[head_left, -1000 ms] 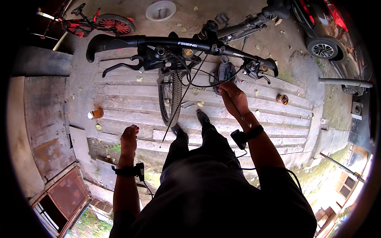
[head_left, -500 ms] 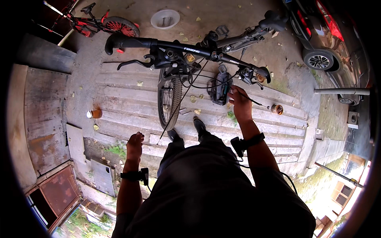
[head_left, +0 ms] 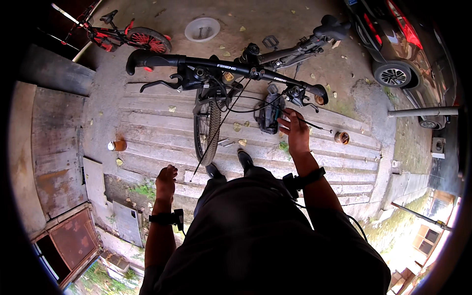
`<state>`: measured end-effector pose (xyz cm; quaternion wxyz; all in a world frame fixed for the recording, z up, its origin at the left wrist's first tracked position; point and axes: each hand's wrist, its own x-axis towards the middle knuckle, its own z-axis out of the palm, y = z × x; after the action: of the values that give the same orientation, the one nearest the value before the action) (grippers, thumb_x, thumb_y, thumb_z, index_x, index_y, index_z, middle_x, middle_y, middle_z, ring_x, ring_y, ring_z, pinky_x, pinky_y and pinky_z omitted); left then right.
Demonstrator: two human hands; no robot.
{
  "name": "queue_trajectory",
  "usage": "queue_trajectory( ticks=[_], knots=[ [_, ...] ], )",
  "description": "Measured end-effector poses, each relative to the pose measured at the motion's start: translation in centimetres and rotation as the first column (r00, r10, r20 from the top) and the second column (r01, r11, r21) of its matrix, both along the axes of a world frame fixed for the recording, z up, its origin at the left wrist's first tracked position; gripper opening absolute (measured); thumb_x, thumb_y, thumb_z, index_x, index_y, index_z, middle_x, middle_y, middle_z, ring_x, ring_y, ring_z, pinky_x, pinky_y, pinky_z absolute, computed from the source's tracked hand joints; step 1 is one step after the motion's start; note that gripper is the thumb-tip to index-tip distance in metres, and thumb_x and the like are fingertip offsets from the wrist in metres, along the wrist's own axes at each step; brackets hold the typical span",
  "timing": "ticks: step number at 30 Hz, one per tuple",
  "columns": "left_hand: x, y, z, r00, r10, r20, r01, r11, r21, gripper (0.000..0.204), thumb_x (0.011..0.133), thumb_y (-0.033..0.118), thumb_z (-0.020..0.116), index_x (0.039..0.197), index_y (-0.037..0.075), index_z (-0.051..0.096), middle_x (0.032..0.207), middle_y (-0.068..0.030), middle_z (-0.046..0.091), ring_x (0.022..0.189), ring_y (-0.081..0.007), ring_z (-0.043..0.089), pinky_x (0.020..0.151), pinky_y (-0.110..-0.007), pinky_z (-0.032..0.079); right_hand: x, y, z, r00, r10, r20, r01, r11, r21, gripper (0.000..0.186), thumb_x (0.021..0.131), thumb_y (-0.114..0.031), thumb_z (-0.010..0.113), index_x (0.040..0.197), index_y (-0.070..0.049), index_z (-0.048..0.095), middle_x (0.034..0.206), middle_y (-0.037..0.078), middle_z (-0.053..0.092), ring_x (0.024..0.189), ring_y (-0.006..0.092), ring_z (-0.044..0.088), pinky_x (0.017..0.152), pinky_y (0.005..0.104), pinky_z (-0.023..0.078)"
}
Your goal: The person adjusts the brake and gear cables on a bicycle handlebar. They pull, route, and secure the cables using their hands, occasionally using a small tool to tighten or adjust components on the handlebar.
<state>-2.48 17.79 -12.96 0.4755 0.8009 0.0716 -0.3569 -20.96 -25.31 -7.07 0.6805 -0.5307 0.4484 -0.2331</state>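
A black bicycle handlebar (head_left: 231,67) spans the space in front of me, with a brake lever (head_left: 162,84) on its left side and another on its right. Below it the front tyre (head_left: 209,132) points toward me. My right hand (head_left: 297,135) is under the right side of the bar, its fingertips closed on a thin black cable (head_left: 317,126) whose loose end sticks out to the right. A second black cable (head_left: 210,147) hangs past the tyre, its end free. Low on the left, my left hand (head_left: 165,184) is loosely curled with nothing visible in it, away from the bicycle.
A dark bulky case (head_left: 269,115) and small metal pieces (head_left: 226,143) lie on the ridged ground. An orange-brown jar (head_left: 118,146) stands left, an open tin (head_left: 341,137) right. Behind are a white basin (head_left: 202,30), a red-and-black bicycle (head_left: 147,40) and a parked car (head_left: 413,59).
The handlebar has shifted slightly left and down in view. My right hand has moved slightly, its fingers a little less bunched at the cable. My left hand stays put.
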Motion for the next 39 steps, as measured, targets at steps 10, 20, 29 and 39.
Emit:
queue_trajectory(
  ticks=[10,20,29,39],
  knots=[
    [-0.9,0.2,-0.1,0.998,0.029,0.051,-0.028,0.999,-0.025,0.047,0.102,0.045,0.050,0.109,0.001,0.063,0.104,-0.0092,0.070,0.095,-0.0189,0.065,0.082,-0.034,0.050,0.8,1.0,0.2,0.976,0.164,0.142,-0.162,0.986,-0.027,0.040,0.104,-0.032,0.047,0.132,-0.005,0.055,0.129,0.010,0.061,0.108,0.0232,0.067,0.085,0.0334,0.053],
    [-1.5,0.0,0.5,0.998,0.057,0.036,-0.056,0.998,-0.024,0.045,0.101,0.044,0.052,0.109,0.001,0.063,0.100,-0.0072,0.069,0.092,-0.0159,0.063,0.080,-0.031,0.049,0.9,0.9,0.0,0.947,0.273,-0.171,-0.322,0.817,-0.479,0.025,0.104,-0.017,0.049,0.121,-0.004,0.063,0.114,0.008,0.066,0.098,0.0178,0.069,0.078,0.0276,0.052],
    [-1.4,0.2,0.7,1.000,0.005,-0.004,-0.005,1.000,-0.009,0.049,0.101,0.046,0.050,0.120,0.002,0.060,0.115,-0.0119,0.067,0.107,-0.0228,0.063,0.091,-0.038,0.046,0.5,-0.3,-0.7,0.953,0.255,-0.160,-0.295,0.677,-0.675,0.023,0.102,-0.010,0.052,0.120,-0.002,0.062,0.113,0.013,0.063,0.093,0.0201,0.068,0.082,0.0294,0.052],
    [-1.5,0.0,0.8,0.998,0.024,0.063,-0.023,1.000,-0.018,0.045,0.102,0.043,0.051,0.110,0.000,0.063,0.104,-0.0094,0.070,0.096,-0.0189,0.065,0.081,-0.033,0.050,-0.2,-0.7,-1.8,0.955,0.256,-0.152,-0.291,0.701,-0.651,0.023,0.102,-0.009,0.051,0.121,-0.001,0.061,0.119,0.012,0.059,0.097,0.0197,0.066,0.087,0.0316,0.053]
  ],
)
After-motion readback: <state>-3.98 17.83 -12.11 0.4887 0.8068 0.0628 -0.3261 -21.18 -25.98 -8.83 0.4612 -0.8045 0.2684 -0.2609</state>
